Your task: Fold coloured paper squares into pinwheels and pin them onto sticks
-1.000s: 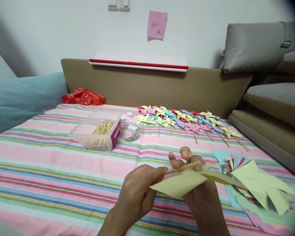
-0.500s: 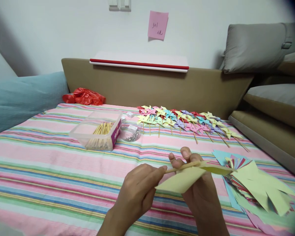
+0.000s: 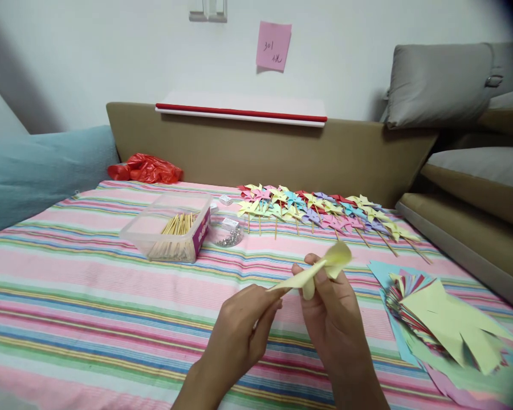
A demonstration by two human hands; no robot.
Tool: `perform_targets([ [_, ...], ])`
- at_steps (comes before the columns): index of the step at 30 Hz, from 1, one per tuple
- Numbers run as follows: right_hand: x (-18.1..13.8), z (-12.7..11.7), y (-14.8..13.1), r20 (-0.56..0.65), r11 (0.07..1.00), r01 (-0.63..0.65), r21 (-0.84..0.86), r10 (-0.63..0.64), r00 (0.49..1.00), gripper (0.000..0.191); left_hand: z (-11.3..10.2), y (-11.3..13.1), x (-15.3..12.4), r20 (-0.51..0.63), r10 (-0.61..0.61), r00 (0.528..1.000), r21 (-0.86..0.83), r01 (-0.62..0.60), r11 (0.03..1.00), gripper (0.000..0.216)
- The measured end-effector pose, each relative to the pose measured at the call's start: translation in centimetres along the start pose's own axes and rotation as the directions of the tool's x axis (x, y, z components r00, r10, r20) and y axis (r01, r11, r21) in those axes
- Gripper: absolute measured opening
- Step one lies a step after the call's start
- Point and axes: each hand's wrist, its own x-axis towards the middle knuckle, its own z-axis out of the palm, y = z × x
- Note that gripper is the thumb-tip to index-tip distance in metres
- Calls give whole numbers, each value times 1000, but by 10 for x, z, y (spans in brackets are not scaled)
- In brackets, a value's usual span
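Between my hands, above the striped cloth, is a pale yellow paper pinwheel, its vanes curled and the far end looped over. My left hand is closed on the end of its thin wooden stick, which is mostly hidden behind the paper and fingers. Thumb and fingers of my right hand pinch the folded paper. To the right of my hands lies a fanned stack of cut paper sheets, a yellow one on top. Beyond them, finished pinwheels in several colours rest in rows.
A clear plastic box of wooden sticks stands left of centre, beside a clear tub of small metal pieces. A red plastic bag lies at the back left. Cushions are piled at the right edge.
The pinwheel has been turned over, and its vanes now curl upward. My right thumb has come across onto the paper. My left hand stays near the same place, on the stick.
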Motion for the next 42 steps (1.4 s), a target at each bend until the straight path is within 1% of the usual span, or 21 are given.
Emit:
perform_targets([
  [2, 3, 0, 3, 16, 1000, -1, -19, 2, 1000, 33, 7, 2, 0, 39, -179, 983, -131, 183, 974, 27],
  [3, 4, -1, 5, 24, 999, -12, -35, 13, 1000, 37, 11, 3, 1, 63, -282, 957, -206, 289, 935, 24],
  [5, 7, -5, 9, 10, 994, -74, -81, 75, 997, 46, 20, 4, 2, 93, -468, 879, -375, 466, 801, 22],
  [6, 8, -8, 12, -16, 984, -130, -118, 129, 991, 51, 23, 3, 3, 92, -543, 835, -463, 519, 718, 22],
  [8, 10, -14, 18, -88, 930, -256, -264, 241, 966, 57, 28, 0, 5, 69, -669, 740, -620, 557, 552, 23],
  [9, 10, -17, 21, -108, 879, -286, -381, 265, 958, 57, 29, -2, 6, 51, -719, 693, -677, 553, 485, 24],
  [10, 9, -19, 24, -101, 809, -275, -520, 262, 960, 53, 28, -4, 7, 26, -759, 650, -718, 541, 439, 26],
  [12, 5, -21, 31, 7, 638, -147, -756, 233, 972, 42, 25, -8, 8, -25, -813, 582, -763, 514, 392, 29],
  [14, 1, -19, 35, 141, 524, -3, -852, 234, 962, 33, 22, -9, 8, -46, -836, 547, -783, 500, 370, 32],
  [17, -5, -13, 39, 240, 485, 84, -871, 269, 933, 31, 20, -11, 7, -7, -842, 539, -799, 503, 329, 35],
  [21, -7, -10, 42, 251, 421, 125, -898, 258, 933, 29, 25, -15, 5, 27, -843, 538, -807, 509, 299, 40],
  [26, -12, -18, 51, 290, 188, 263, -946, 136, 947, 29, 33, -26, 3, 64, -822, 566, -804, 517, 293, 34],
  [29, -18, -28, 57, 273, 67, 268, -961, 84, 958, 32, 38, -30, 4, 78, -819, 569, -778, 548, 307, 31],
  [32, -14, -35, 56, 248, -22, 249, -968, 37, 968, 36, 42, -27, 5, 77, -806, 586, -777, 542, 320, 38],
  [33, -8, -35, 54, 243, -72, 244, -967, 20, 970, 37, 42, -24, 5, 67, -803, 592, -777, 536, 330, 40],
  [34, 1, -34, 51, 235, -152, 232, -961, 0, 972, 38, 41, -20, 5, 55, -799, 598, -764, 541, 352, 39],
  [36, 27, -26, 45, 194, -350, 179, -919, -8, 981, 39, 37, -10, 4, 64, -766, 640, -684, 587, 433, 31],
  [37, 43, -20, 43, 146, -462, 131, -877, 4, 989, 40, 33, -5, 3, 97, -737, 669, -634, 612, 472, 33],
  [38, 61, -14, 43, 126, -496, 108, -862, -3, 992, 38, 30, -1, 2, 149, -705, 693, -596, 632, 495, 37],
  [39, 80, -8, 45, 114, -511, 94, -854, -7, 994, 36, 26, 3, 2, 207, -680, 703, -572, 651, 499, 41],
  [42, 135, 5, 59, 49, -557, 32, -830, -16, 999, 36, 17, 5, 0, 334, -636, 695, -547, 693, 470, 48],
])
